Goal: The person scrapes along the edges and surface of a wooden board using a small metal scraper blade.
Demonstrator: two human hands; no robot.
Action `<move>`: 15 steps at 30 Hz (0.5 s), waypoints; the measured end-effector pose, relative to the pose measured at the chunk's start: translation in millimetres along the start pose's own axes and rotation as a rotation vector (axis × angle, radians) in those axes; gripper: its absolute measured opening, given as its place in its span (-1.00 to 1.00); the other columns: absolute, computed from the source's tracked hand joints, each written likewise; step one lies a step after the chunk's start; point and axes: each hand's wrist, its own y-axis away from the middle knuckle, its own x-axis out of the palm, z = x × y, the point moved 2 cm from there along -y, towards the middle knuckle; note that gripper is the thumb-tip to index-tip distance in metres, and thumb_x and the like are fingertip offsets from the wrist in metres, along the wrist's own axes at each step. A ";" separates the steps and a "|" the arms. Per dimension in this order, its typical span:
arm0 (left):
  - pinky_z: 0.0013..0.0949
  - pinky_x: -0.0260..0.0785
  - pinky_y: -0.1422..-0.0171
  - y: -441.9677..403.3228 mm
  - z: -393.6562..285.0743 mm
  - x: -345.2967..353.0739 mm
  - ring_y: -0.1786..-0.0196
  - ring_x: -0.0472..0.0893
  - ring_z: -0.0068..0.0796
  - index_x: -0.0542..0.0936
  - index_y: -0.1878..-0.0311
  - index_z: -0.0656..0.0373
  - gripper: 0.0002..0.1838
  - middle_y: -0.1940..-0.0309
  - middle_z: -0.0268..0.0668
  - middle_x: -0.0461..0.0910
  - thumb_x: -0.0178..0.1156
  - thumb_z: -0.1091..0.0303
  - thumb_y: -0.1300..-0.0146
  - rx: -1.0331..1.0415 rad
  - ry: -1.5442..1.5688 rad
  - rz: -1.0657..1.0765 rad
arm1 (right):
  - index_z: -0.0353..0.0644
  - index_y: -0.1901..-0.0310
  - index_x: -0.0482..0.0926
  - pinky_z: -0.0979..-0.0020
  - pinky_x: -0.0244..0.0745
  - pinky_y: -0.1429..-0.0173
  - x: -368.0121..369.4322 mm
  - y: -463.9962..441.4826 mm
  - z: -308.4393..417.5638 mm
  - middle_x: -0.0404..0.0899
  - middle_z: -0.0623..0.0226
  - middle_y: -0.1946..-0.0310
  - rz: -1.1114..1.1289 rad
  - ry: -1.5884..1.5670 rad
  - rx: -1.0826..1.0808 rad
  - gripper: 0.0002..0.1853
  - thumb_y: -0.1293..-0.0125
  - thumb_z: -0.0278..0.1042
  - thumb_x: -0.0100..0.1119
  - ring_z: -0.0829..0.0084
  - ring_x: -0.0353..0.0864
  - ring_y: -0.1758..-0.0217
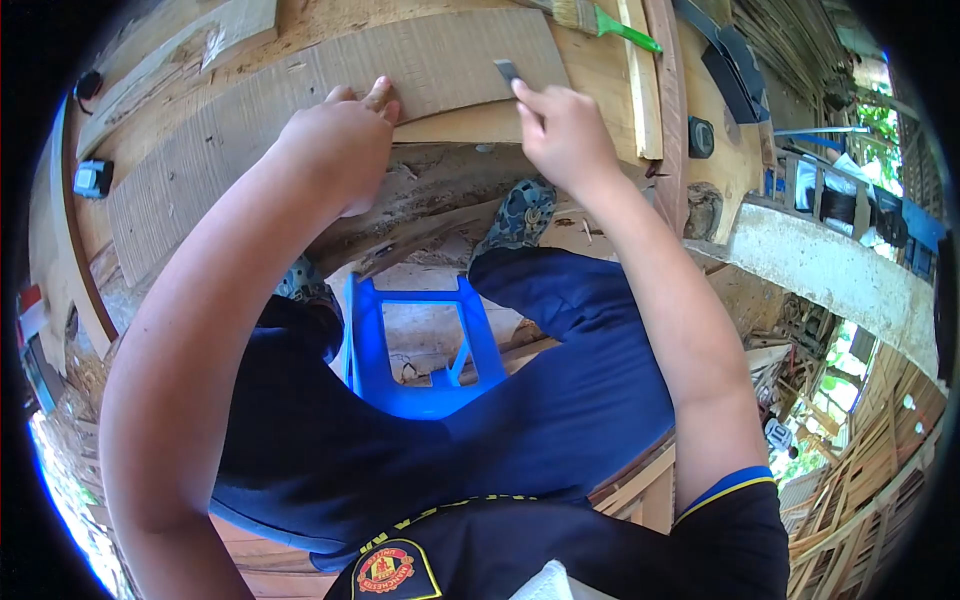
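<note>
A long, slightly curved wooden board with brown grain lies across the work surface in front of me. My left hand is at its near edge, fingers bent over the top and the thumb lower down, gripping the board. In my right hand is a small flat blade, dark with a pale tip, pinched between thumb and fingers. Its tip is over the right part of the board; whether it touches the wood I cannot tell. Most of the blade's grip is hidden by the fingers.
A green-handled brush lies beyond the board. Tape measures sit at the left and right. A thin wood strip and a black angled piece are at the right. A blue plastic stool stands between my legs.
</note>
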 end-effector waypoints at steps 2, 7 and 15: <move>-0.18 0.40 -0.50 -0.9 1.2 -0.3 -0.57 0.25 -0.06 0.19 -0.59 0.15 0.04 -0.66 -0.20 0.02 0.50 0.36 -0.03 0.014 -0.004 -0.006 | -0.21 -0.05 0.73 0.12 0.54 0.19 4.1 -22.0 -2.6 0.63 -0.01 0.43 0.007 0.008 0.003 -0.71 -0.34 -0.43 0.18 0.03 0.66 0.35; -0.19 0.43 -0.47 -0.1 3.5 4.4 -0.54 0.29 -0.06 0.20 -0.59 0.15 0.00 -0.65 -0.20 0.04 0.43 0.40 -0.03 0.049 -0.011 -0.065 | -0.18 -0.06 0.74 0.12 0.54 0.19 10.2 -40.7 -3.1 0.62 0.00 0.45 0.006 -0.036 0.082 -0.70 -0.36 -0.39 0.16 0.01 0.67 0.33; -0.16 0.41 -0.50 5.7 6.8 5.0 -0.58 0.22 -0.05 0.18 -0.60 0.10 0.04 -0.67 -0.30 -0.01 0.49 0.37 -0.04 0.023 0.057 -0.051 | -0.18 -0.06 0.74 0.13 0.52 0.21 0.4 -5.2 1.2 0.62 0.05 0.48 0.042 -0.034 0.069 -0.70 -0.34 -0.41 0.19 0.09 0.66 0.38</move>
